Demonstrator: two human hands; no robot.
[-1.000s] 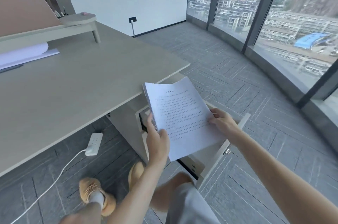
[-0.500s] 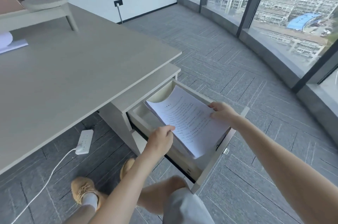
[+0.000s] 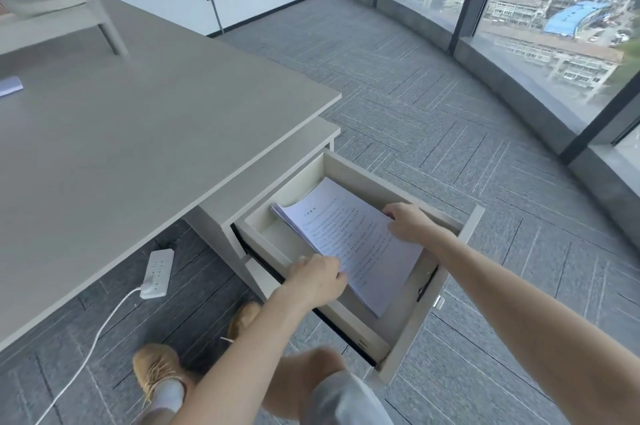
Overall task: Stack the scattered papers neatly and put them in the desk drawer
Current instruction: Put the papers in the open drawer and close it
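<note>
A stack of printed white papers (image 3: pixel 349 234) lies slanted inside the open desk drawer (image 3: pixel 433 289), which is pulled out from under the grey desk (image 3: pixel 138 147). My left hand (image 3: pixel 317 277) grips the stack's near left edge, just above the drawer's side wall. My right hand (image 3: pixel 410 222) holds the stack's far right edge, fingers curled over the paper. The far corner of the stack sits a little raised toward the drawer's back.
A white power strip (image 3: pixel 157 272) with its cable lies on the carpet under the desk. My feet in tan shoes (image 3: pixel 157 372) are below. A raised shelf (image 3: pixel 52 5) and a bit of paper (image 3: pixel 10 85) sit far left. Glass windows curve along the right.
The paper stack has come down from above the drawer into it, both hands lowering with it. The view has tilted down and to the right.
</note>
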